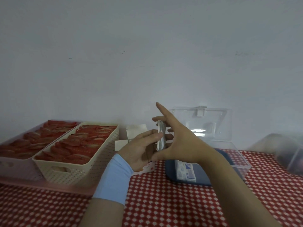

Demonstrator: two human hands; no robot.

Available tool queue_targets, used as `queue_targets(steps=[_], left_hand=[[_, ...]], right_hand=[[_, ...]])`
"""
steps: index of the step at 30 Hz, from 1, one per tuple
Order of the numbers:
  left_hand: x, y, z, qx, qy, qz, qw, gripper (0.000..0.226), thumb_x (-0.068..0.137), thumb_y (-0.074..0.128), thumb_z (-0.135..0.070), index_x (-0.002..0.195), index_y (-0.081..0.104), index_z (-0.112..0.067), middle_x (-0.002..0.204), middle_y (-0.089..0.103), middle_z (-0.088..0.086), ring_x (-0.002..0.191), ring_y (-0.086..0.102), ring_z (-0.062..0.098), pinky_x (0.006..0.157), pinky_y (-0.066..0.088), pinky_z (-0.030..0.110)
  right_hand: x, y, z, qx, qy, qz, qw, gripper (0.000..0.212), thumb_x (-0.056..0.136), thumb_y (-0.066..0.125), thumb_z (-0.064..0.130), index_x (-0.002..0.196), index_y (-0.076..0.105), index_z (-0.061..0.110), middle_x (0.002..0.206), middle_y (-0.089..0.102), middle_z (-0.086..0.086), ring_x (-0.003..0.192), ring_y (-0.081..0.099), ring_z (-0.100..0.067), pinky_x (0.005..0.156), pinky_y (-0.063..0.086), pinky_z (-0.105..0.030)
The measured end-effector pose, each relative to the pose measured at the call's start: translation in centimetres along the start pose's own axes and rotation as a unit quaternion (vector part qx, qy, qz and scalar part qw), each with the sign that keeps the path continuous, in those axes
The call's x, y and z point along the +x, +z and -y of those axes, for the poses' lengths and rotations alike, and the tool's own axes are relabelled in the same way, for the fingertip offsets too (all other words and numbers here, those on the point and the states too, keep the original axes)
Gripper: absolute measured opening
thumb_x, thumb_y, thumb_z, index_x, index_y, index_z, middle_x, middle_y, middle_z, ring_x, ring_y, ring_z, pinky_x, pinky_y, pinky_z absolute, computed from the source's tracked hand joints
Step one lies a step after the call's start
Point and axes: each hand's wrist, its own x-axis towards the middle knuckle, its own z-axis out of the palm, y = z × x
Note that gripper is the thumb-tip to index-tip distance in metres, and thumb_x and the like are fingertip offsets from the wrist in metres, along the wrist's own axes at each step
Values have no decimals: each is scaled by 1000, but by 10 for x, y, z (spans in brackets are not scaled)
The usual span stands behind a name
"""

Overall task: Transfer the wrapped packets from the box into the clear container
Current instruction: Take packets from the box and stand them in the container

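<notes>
Here the stack of wrapped packets point(160, 136) stands on edge in mid-air. The left hand point(141, 149) clasps its side, and the right hand point(178, 143) pinches it, thumb beneath, index finger raised clear. It hangs over the open box point(136, 133), left of the clear container point(241, 163). With so few fingers engaged, the stack could fan out and spill. The box's red print is too blurred to read.

A pale grey wall point(147, 46), flecked with small dark marks, rises behind a tabletop point(164, 202) covered in red-and-white patterned cloth, under soft, even light.
</notes>
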Motion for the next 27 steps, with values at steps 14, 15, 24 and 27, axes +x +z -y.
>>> queue_targets(steps=[14, 15, 24, 27], left_hand=[[-9, 3, -7, 68, -26, 44, 996, 40, 88, 55, -18, 124, 56, -1, 106, 73, 16, 92, 73, 32, 68, 62, 37], [-9, 6, -11, 97, -23, 25, 995, 34, 90, 57, -19, 119, 59, -2, 107, 72, 18, 96, 72, 33, 70, 62, 38], [6, 21, -9, 471, 96, -171, 860, 8, 83, 74, -22, 89, 68, -23, 82, 75, -4, 77, 72, 15, 70, 60, 31], [9, 25, -3, 427, 88, -167, 884, 13, 86, 73, -18, 99, 71, -19, 88, 76, -1, 74, 72, 12, 62, 58, 25]], right_hand=[[-3, -18, -11, 218, 121, -94, 964, 14, 93, 66, 4, 103, 76, 2, 87, 77, -7, 81, 73, -19, 84, 59, -32], [-3, -20, -13, 217, 125, -103, 963, 13, 93, 67, 4, 101, 76, 2, 85, 77, -7, 80, 73, -21, 85, 60, -35], [-5, -25, -13, 187, 140, -175, 956, 10, 93, 68, 6, 96, 77, 6, 89, 76, -15, 75, 68, -19, 81, 61, -34], [-10, -28, -14, 210, 164, -181, 947, 11, 93, 68, 7, 99, 77, 9, 86, 76, -13, 70, 66, -16, 77, 60, -34]])
